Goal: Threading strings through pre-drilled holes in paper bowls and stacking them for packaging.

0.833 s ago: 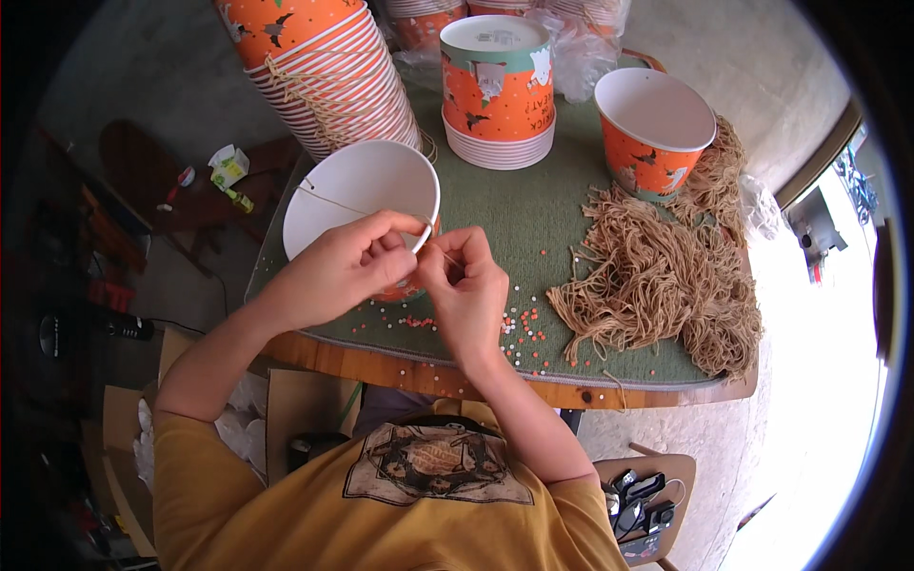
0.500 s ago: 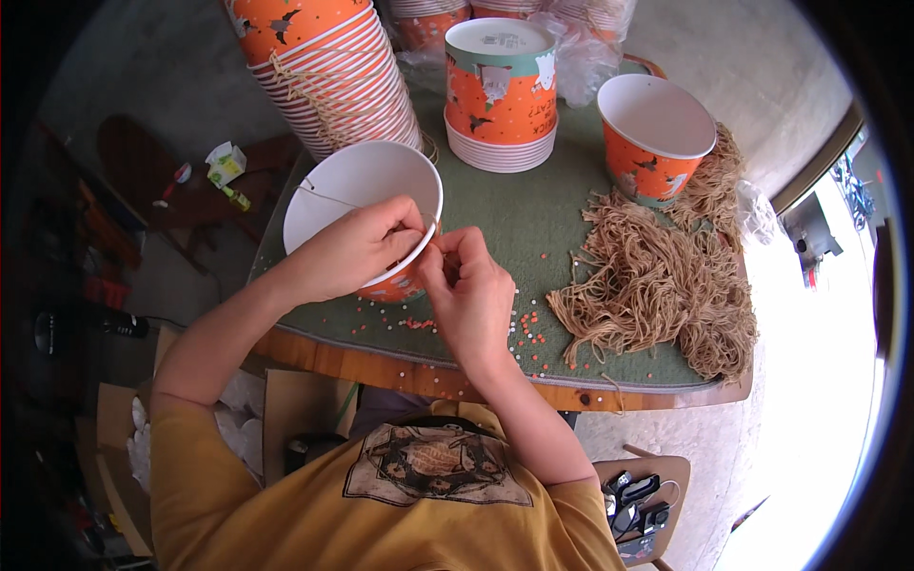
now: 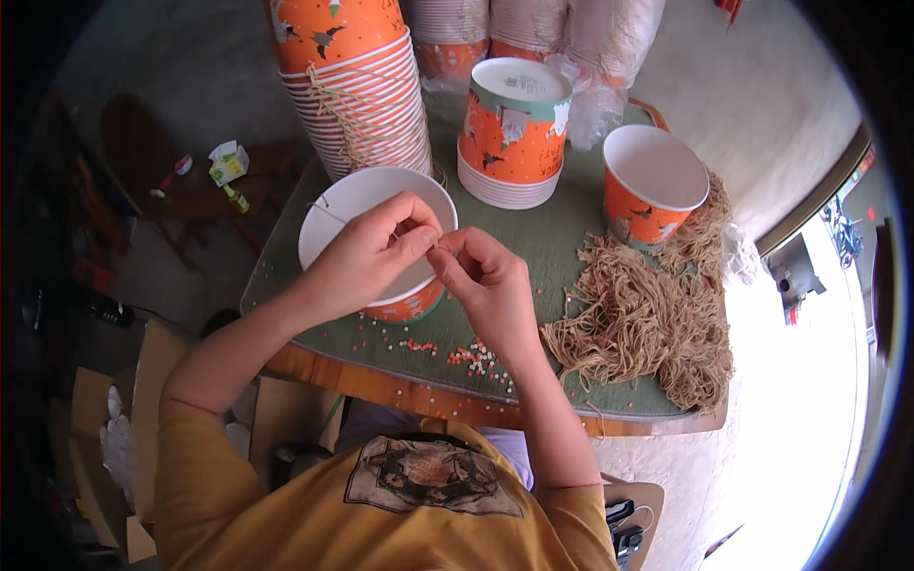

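An orange paper bucket (image 3: 319, 233) with a white inside and printed figures stands on the table in front of me, its mouth tilted toward me. A thin cord (image 3: 333, 214) is fixed through its far-left wall and runs across the opening to behind my left hand. Over the bucket's right rim, my left hand (image 3: 376, 252) is closed in a pinch. My right hand (image 3: 486, 281) meets it there, fingertips pinched together just outside the rim. Whatever lies between the right fingertips is too small to make out.
Tan cord (image 3: 638, 324) lies heaped at the table's right, beside another bucket (image 3: 652, 186). Upturned buckets (image 3: 514, 133) stand behind; a tall stack (image 3: 357, 95) rises back left. Small orange and white beads (image 3: 476, 357) are scattered near the front edge.
My hands have lifted a little off the bucket's rim, fingertips now meeting above it. My left fingers have come out from inside the bucket. The whole view has shifted slightly.
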Demonstrator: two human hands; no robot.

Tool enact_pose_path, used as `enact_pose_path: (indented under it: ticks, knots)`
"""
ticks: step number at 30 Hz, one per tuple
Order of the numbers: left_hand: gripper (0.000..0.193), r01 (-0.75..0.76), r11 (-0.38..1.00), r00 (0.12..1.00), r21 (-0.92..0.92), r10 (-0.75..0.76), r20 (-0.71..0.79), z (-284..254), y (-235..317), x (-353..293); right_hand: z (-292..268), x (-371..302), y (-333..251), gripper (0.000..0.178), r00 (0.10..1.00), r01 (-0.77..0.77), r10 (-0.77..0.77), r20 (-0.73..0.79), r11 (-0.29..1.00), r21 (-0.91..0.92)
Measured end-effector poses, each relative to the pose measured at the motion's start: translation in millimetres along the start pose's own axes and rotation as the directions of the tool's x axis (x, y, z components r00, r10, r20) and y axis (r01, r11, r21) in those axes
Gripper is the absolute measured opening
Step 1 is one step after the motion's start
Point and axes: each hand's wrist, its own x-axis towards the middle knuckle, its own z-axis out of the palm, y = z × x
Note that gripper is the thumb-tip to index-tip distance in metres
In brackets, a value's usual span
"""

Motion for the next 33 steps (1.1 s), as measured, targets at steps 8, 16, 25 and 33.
enact_pose_path:
  ticks: [8,16,25,33]
  knots:
    - [0.028,0.215,0.907,0.975,-0.363,-0.218,0.034,7.2,1.6,-6.4,2.0,1.2,2.5,0.014,0.981,-0.19,0.159,0.109,0.879,0.437]
    - [0.021,0.273,0.889,0.958,-0.367,-0.285,0.024,5.7,-2.8,-0.2,-9.2,5.6,-0.5,0.011,0.985,-0.16,0.137,0.107,0.954,0.252]
    - [0.012,0.117,0.878,0.991,-0.464,-0.134,-0.004,4.1,2.4,0.5,-44.3,15.5,-14.7,0.015,0.949,0.253,-0.203,0.24,0.946,-0.202]
    - [0.012,-0.043,0.991,0.998,-0.126,0.037,-0.056,16.6,-8.5,-0.1,-40.2,29.6,-30.4,0.012,0.899,0.125,-0.161,0.408,0.986,0.113]
